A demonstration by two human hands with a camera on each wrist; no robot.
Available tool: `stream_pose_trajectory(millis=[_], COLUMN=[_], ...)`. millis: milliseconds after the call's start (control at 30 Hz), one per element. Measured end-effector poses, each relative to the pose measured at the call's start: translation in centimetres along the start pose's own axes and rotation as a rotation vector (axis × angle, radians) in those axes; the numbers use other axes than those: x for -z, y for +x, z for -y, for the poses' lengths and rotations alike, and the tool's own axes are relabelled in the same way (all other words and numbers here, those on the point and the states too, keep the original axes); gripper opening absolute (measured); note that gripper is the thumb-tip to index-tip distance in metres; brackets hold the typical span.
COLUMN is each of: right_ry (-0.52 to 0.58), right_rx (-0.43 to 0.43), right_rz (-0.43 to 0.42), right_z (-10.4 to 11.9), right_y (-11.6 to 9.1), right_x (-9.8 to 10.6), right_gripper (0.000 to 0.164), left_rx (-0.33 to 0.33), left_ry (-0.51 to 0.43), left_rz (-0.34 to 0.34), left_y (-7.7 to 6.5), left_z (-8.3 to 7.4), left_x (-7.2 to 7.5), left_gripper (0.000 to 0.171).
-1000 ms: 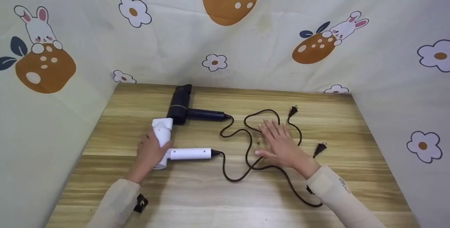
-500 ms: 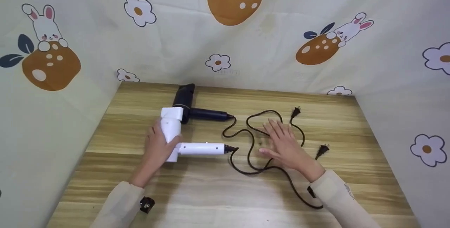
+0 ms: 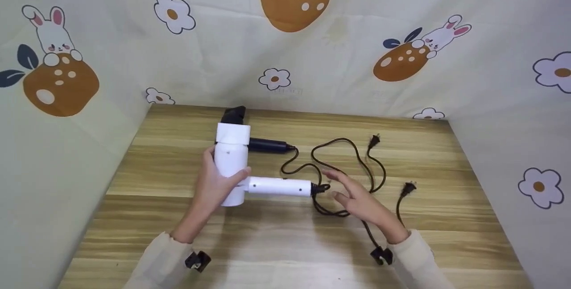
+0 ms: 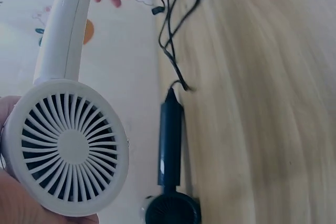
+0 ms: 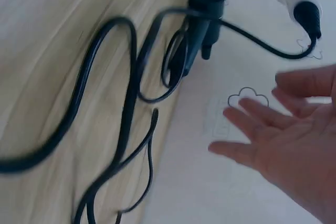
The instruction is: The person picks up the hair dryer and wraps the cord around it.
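The left hand (image 3: 214,186) curls its fingers round the barrel of a white hair dryer (image 3: 232,164), smooth matte plastic, cylindrical, with a slim straight handle jutting right toward the cords; it is lifted off the wooden table (image 3: 276,244), whose pale surface is streaked with grain. The left wrist view shows the dryer's round rear grille (image 4: 67,148), thin vanes fanning out from a central disc. Just beyond the white dryer lies a black hair dryer (image 3: 265,145), of the same shape and glossy. To the right of the white dryer's handle end, the right hand (image 3: 357,200) hovers with fingers spread and straight, holding nothing, above the looping black rubbery cords (image 3: 352,164).
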State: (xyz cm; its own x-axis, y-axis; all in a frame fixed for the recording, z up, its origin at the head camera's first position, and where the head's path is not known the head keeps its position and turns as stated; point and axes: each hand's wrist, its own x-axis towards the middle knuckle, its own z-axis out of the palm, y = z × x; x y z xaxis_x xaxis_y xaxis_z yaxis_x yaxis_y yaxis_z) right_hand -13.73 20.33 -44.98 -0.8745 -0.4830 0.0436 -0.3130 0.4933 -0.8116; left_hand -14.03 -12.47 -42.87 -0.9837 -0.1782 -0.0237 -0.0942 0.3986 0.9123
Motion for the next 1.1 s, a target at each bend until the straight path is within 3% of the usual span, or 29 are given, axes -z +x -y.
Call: stream_pose_trajectory(millis=[100,267,400,467,600,700,867,967,1100], right_ry=[0.132,0.293,0.355,0.275,-0.083,-0.299,-0.413,-0.447,-0.552], right_rx=[0.029,0.034,0.012,-0.011,-0.071,-0.079,-0.115,-0.120,-0.036], right_rz=[0.000,-0.095,-0.154,-0.182,-0.251,-0.259,-0.239,-0.210,-0.123], right_z=[0.2,0.4,0.8,1.2,2.3,3.3,4.4,4.8,5.0], right_y=[0.0,0.4,0.6,0.7,0.8,0.7,0.3,0.3,0.3], right_x=[-0.8,-2.0,-3.1,-3.6,-4.3,-4.4,-4.2,-4.1,-4.1], right_gripper=[0.043,0.035,0.030,0.027,0.022,0.021,0.024,0.024,0.020], left_rx=[-0.001,-0.014,-0.012,-0.002,0.014,0.053,0.127,0.130,0.115], left_ry=[-0.059,-0.151,-0.172,-0.178,-0.218,-0.295,-0.478,-0.552,-0.587], left_rz=[0.004,-0.004,-0.005,0.007,0.046,0.097,0.184,0.175,0.134], left_y=[-0.4,-0.7,-0.9,-1.1,-1.4,-1.7,-2.2,-2.4,-2.4], left_z=[-0.6,-1.5,-2.0,-2.1,-2.3,-2.5,-2.7,-2.5,-2.1], left_x=[0.0,0.2,0.2,0.2,-0.1,-0.5,-1.1,-1.2,-1.5], left_gripper=[0.091,0.089,0.090,0.090,0.087,0.072,0.045,0.047,0.052])
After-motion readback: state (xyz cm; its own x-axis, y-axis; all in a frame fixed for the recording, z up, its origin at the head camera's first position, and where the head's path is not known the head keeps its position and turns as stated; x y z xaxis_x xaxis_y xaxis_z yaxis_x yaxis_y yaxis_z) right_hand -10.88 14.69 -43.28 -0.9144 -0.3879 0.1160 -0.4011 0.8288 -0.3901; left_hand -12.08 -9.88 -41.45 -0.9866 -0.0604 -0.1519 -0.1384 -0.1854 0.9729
